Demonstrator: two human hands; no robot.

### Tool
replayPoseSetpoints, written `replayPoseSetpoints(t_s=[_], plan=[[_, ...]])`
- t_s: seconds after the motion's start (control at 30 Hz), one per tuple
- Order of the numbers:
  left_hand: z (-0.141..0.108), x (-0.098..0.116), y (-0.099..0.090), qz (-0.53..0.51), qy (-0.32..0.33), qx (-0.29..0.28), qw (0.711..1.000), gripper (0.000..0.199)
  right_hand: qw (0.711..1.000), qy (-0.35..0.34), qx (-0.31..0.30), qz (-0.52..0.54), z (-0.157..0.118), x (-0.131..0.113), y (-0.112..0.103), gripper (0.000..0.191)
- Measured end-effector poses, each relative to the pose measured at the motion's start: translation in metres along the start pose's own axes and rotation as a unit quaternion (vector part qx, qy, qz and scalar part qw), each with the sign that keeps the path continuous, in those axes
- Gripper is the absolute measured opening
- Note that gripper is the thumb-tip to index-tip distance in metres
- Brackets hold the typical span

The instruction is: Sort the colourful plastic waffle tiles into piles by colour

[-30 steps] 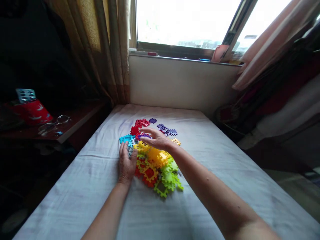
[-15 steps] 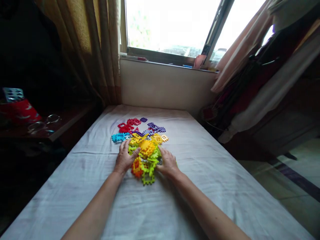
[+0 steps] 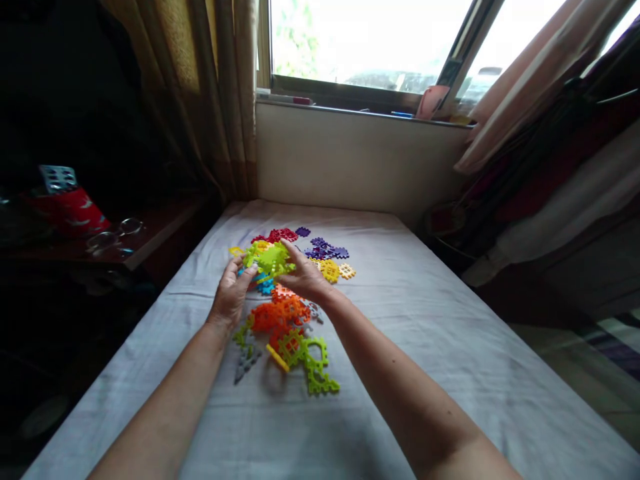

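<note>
My left hand (image 3: pixel 231 292) and my right hand (image 3: pixel 305 275) grip a loose bunch of lime-green interlocking toy pieces (image 3: pixel 273 259) between them, raised over the pile. Some yellow pieces show among the green ones. Below the bunch lie orange pieces (image 3: pixel 280 313), partly heaped. Nearer to me are more lime-green pieces (image 3: pixel 316 367), a yellow strip (image 3: pixel 278 358) and a grey triangular piece (image 3: pixel 245 365). Blue pieces (image 3: pixel 265 285) peek out under my hands. Beyond them sit red pieces (image 3: pixel 283 235), purple pieces (image 3: pixel 323 249), a yellow tile (image 3: pixel 329 270) and a cream tile (image 3: pixel 347 271).
A pale sheet (image 3: pixel 420 373) covers the flat surface under the pieces. On a dark side table at left are eyeglasses (image 3: pixel 116 235) and a red container (image 3: pixel 77 212). A curtain (image 3: pixel 240 100) and a window stand behind; clothes (image 3: pixel 550 193) hang at right.
Both hands have lifted the green bunch from the pile and carried it away from me and slightly left. Orange, grey and green pieces beneath are now uncovered. The camera view has shifted left.
</note>
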State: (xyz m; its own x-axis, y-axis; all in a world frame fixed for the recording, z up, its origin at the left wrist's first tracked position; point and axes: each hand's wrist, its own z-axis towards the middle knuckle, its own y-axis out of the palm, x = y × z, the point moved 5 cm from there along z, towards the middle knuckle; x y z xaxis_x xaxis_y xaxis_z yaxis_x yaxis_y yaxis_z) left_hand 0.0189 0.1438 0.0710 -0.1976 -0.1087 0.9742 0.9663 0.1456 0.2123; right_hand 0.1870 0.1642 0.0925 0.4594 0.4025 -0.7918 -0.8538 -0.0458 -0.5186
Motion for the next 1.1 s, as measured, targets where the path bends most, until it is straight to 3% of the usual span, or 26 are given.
replayPoseSetpoints(t_s=[0.1,0.2,0.3,0.4,0.5,0.53,0.6,0.7,0.8,0.9,0.97,1.1], plan=[[-0.003,0.004,-0.016,0.068,-0.007,-0.017,0.998,0.065,0.999,0.033,0.024,0.001,-0.013,0.013,-0.035,0.081],[-0.013,-0.005,-0.038,0.164,-0.009,-0.057,0.985,0.071,0.99,0.096,0.024,-0.103,-0.053,0.033,-0.072,0.077],[-0.03,-0.018,-0.057,0.289,-0.004,-0.135,0.948,0.082,0.959,0.172,-0.057,-0.219,-0.112,0.049,-0.09,0.09],[-0.056,-0.029,-0.065,0.457,0.07,-0.255,0.849,0.094,0.918,0.24,-0.141,-0.283,-0.167,0.055,-0.087,0.107],[-0.082,-0.043,-0.06,0.573,0.143,-0.328,0.738,0.11,0.92,0.198,-0.166,-0.295,-0.19,0.046,-0.059,0.115],[-0.088,-0.048,-0.055,0.59,0.156,-0.329,0.721,0.112,0.927,0.171,-0.164,-0.29,-0.19,0.042,-0.046,0.115],[-0.093,-0.055,-0.042,0.598,0.178,-0.309,0.718,0.108,0.945,0.111,-0.144,-0.272,-0.178,0.034,-0.02,0.109],[-0.087,-0.056,-0.019,0.569,0.218,-0.264,0.748,0.082,0.966,0.034,-0.071,-0.247,-0.146,0.027,0.007,0.081],[-0.072,-0.041,-0.004,0.517,0.239,-0.236,0.788,0.059,0.975,0.004,-0.005,-0.222,-0.113,0.027,0.012,0.056],[-0.044,-0.017,-0.003,0.482,0.208,-0.215,0.824,0.052,0.977,0.012,0.063,-0.202,-0.085,0.031,-0.009,0.041],[-0.017,-0.003,-0.012,0.499,0.161,-0.189,0.83,0.047,0.974,0.026,0.099,-0.202,-0.069,0.038,-0.032,0.038],[0.046,0.016,-0.036,0.576,0.177,-0.104,0.792,0.05,0.948,0.124,0.129,-0.263,-0.041,0.072,-0.085,0.047]])
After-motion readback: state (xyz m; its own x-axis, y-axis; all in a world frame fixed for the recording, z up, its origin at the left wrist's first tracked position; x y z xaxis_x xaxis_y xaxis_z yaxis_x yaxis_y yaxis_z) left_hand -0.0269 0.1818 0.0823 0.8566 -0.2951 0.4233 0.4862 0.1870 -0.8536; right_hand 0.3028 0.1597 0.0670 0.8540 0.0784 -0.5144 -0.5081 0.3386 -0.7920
